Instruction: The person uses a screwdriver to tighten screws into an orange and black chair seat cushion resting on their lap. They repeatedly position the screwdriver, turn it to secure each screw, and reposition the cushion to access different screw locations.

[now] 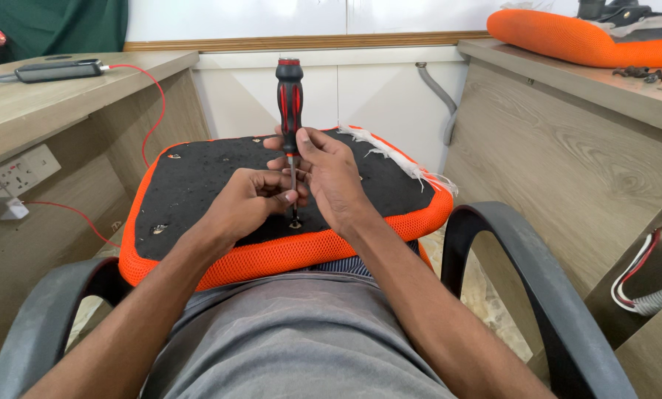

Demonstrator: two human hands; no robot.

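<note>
an upturned orange seat cushion [198, 177] with a black underside lies across the person's lap, between two grey armrests and two wooden desks in a white-walled room; a second orange cushion [567, 37] sits on the right desk. one red-and-black screwdriver [289, 96] stands upright on it, left hand [253, 199] pinching its shaft, right hand [331, 174] curled round it below the handle

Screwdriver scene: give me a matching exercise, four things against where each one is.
Things:
1. screwdriver
2. seat cushion
3. second orange cushion
4. red cable

Places:
A. on the right desk
B. upright between both hands
C. hanging off the left desk
D. upside down on the person's lap

Pairs: 1-B, 2-D, 3-A, 4-C
</note>
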